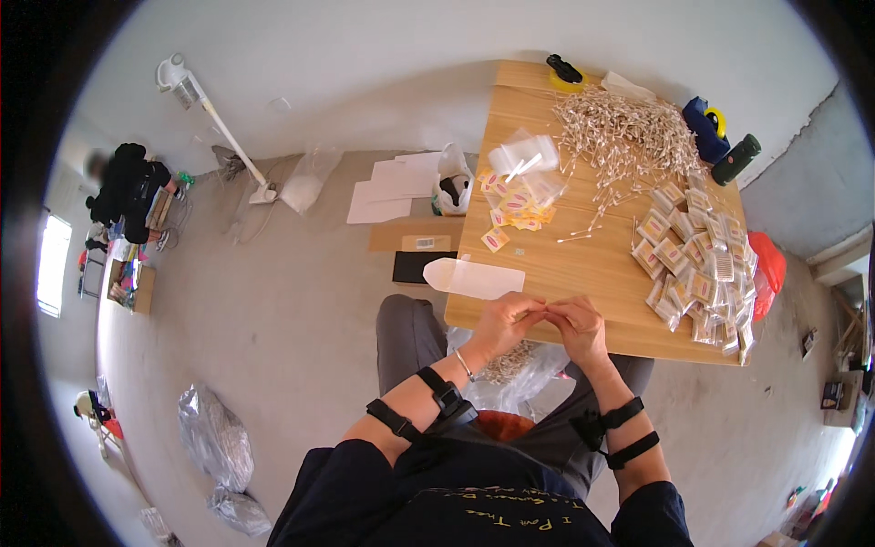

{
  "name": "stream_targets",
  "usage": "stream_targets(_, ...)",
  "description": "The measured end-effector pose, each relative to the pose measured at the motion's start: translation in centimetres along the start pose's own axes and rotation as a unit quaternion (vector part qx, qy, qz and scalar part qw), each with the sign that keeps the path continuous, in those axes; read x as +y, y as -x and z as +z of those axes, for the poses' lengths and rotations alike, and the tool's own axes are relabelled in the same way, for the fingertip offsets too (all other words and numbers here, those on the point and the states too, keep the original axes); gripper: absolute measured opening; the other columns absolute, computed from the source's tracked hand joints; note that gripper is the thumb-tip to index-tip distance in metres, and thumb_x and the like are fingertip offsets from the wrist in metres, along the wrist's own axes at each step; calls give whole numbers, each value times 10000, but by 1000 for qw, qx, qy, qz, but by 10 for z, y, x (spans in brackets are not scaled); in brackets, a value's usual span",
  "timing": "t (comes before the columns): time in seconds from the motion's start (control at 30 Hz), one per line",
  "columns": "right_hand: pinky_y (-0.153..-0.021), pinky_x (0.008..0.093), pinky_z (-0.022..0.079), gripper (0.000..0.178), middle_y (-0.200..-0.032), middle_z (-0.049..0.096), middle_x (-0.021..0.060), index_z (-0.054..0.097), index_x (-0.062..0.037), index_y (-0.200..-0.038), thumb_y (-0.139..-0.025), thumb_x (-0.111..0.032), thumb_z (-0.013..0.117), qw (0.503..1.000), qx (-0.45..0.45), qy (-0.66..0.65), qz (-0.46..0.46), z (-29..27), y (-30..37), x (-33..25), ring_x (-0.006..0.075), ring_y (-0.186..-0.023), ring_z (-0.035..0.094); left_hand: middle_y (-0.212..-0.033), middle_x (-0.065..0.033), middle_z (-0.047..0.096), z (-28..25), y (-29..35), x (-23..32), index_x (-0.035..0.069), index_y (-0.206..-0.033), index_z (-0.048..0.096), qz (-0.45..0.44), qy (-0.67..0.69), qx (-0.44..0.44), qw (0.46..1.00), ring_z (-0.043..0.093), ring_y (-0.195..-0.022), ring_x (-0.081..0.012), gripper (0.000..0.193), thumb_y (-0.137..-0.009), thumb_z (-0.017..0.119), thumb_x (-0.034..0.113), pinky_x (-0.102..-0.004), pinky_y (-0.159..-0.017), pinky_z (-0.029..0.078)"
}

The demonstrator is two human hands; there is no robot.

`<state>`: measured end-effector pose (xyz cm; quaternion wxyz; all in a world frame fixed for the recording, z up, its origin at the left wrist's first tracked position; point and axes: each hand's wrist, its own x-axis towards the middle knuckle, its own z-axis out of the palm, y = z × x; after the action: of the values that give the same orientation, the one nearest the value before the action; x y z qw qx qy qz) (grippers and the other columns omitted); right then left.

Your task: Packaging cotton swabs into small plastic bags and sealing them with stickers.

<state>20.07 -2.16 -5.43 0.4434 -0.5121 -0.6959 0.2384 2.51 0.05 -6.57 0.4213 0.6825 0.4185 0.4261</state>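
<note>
Head camera view: a person's left hand (508, 321) and right hand (576, 324) meet over the near edge of a wooden table (583, 278), fingertips pinched together; I cannot tell whether anything is held between them. Below them, a clear plastic bag (521, 394) with cotton swabs in it lies on the lap. Just beyond the left hand, a whitish flat sheet (478, 277) lies near the table's left edge. Farther up that side are scattered yellow-and-white cards (521, 211) and, above them, small clear bags (526, 153). A large loose heap of cotton swabs (633, 128) spreads across the far part of the table, a few strays trailing toward the middle. To the right, filled clear packets (697, 260) are piled up to the table's edge, near a red bag (766, 273). A dark bottle (736, 160) leans at the far right corner.
</note>
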Motion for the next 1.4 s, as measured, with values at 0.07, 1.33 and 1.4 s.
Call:
stream_targets(0.07, -713, 340, 510, 120, -862, 700, 71, 708, -53, -842, -739, 4, 731, 1000, 4, 12, -7, 1, -1, 1, 264, -814, 628, -925, -103, 704, -1, -3, 2, 22, -936, 691, 44, -52, -8, 998, 674, -865, -198, 115, -831, 718, 61, -311, -766, 540)
stream_targets(1.33, -780, 335, 471, 111, -862, 652, 85, 696, -53, -869, -765, -35, 732, 996, 11, -51, 76, 8, -4, 15, 251, -838, 577, -1029, -95, 671, -2, -8, -10, 20, -1017, 675, -79, 122, -40, 989, 604, -992, -154, 163, -863, 673, 73, -278, -831, 499)
stream_targets(1.4, -776, 349, 480, 121, -876, 652, 73, 703, -64, -871, -758, -33, 731, 999, 25, 1, 23, 4, -7, 6, 265, -837, 575, -996, -98, 672, -3, -8, -8, 41, -988, 693, 0, 9, -1, 1000, 618, -972, -184, 156, -836, 706, 75, -294, -817, 509)
